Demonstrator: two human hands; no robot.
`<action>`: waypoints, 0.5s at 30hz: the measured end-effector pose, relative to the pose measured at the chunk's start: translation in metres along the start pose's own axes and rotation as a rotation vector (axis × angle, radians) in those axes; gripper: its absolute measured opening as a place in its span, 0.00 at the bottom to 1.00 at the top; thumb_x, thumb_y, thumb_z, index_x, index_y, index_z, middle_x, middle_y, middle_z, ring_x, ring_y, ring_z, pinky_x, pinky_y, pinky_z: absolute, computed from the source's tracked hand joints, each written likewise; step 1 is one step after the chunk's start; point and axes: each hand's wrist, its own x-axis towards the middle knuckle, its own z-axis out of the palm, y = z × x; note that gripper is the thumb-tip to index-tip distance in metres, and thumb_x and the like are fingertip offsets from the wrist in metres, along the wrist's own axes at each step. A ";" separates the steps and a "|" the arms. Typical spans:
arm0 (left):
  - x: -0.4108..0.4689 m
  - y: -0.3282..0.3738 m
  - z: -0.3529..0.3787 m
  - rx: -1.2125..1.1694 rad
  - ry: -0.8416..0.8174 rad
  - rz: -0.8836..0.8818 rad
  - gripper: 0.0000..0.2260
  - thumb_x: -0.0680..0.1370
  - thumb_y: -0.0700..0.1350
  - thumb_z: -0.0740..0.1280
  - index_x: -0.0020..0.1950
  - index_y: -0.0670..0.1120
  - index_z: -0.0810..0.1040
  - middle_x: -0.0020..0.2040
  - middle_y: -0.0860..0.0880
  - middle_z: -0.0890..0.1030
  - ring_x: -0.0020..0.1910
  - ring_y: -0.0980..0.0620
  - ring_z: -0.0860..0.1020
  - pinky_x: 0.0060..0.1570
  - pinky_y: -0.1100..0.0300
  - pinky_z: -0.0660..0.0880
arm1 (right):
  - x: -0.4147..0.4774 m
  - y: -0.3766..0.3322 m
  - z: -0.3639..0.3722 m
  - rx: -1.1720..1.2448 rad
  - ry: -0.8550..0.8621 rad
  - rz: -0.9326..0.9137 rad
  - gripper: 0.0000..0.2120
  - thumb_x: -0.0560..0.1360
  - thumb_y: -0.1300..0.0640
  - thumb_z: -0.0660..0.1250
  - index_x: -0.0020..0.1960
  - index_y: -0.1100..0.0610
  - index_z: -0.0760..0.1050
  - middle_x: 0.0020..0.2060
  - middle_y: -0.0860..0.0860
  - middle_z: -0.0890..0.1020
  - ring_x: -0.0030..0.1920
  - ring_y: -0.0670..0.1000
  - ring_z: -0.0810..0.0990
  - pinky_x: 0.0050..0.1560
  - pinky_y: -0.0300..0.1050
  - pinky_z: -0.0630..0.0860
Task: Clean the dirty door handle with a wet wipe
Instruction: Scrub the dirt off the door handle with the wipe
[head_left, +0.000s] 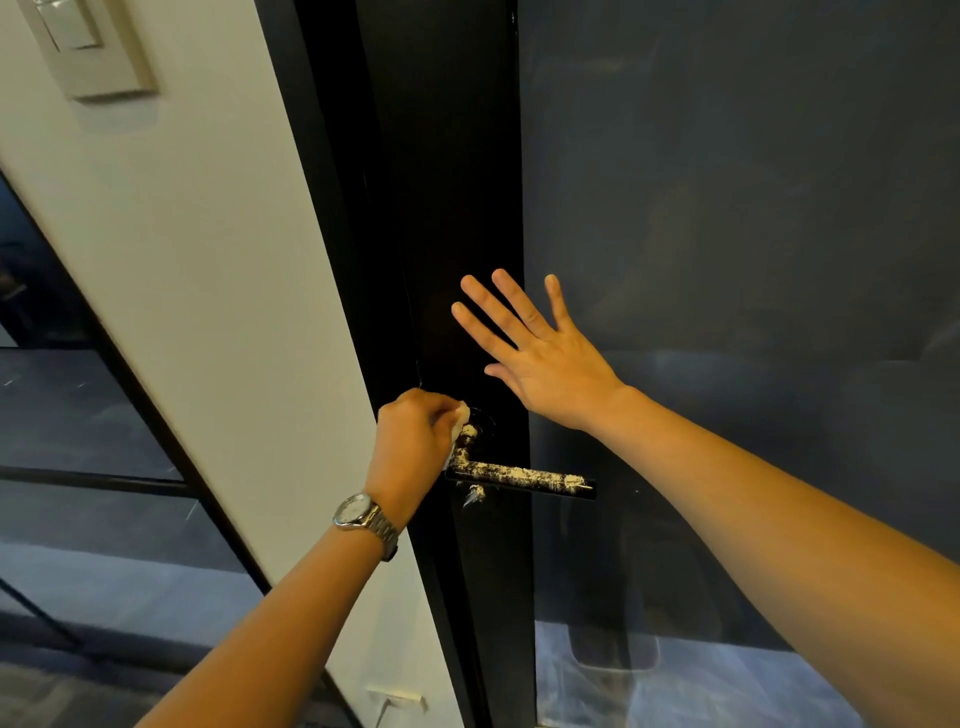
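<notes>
A black lever door handle (524, 479) sticks out to the right from the black door frame (457, 208), its top caked with pale yellowish dirt. My left hand (413, 449), with a metal watch on the wrist, is closed on a white wet wipe (460, 418) pressed against the handle's base at its left end. My right hand (535, 353) lies flat with fingers spread against the door just above the handle, partly on the frame and partly on the glass.
The door's dark glass panel (753, 208) fills the right side. A white wall (197, 260) stands to the left, with a light switch (88, 47) at the top left and a small white fitting (397, 701) low down. More glass partition lies beyond, lower left.
</notes>
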 end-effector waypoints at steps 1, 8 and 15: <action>0.001 0.004 0.001 0.008 -0.017 0.040 0.08 0.75 0.41 0.67 0.50 0.41 0.82 0.48 0.43 0.82 0.41 0.56 0.75 0.37 0.79 0.67 | 0.000 0.000 0.000 -0.006 0.002 -0.004 0.28 0.78 0.48 0.51 0.76 0.54 0.54 0.75 0.55 0.60 0.75 0.57 0.51 0.71 0.64 0.46; -0.003 -0.003 -0.005 -0.012 0.020 0.005 0.08 0.75 0.40 0.67 0.51 0.42 0.82 0.48 0.43 0.82 0.42 0.58 0.74 0.40 0.82 0.66 | -0.001 0.000 0.003 0.051 -0.031 0.016 0.28 0.78 0.48 0.49 0.76 0.53 0.48 0.75 0.52 0.49 0.73 0.52 0.29 0.72 0.62 0.38; 0.002 0.017 0.004 0.058 -0.149 0.217 0.08 0.74 0.35 0.66 0.50 0.41 0.83 0.51 0.44 0.82 0.53 0.50 0.77 0.53 0.72 0.65 | -0.002 0.001 0.004 0.043 -0.047 0.009 0.28 0.79 0.48 0.49 0.77 0.53 0.47 0.75 0.52 0.48 0.73 0.53 0.28 0.71 0.63 0.36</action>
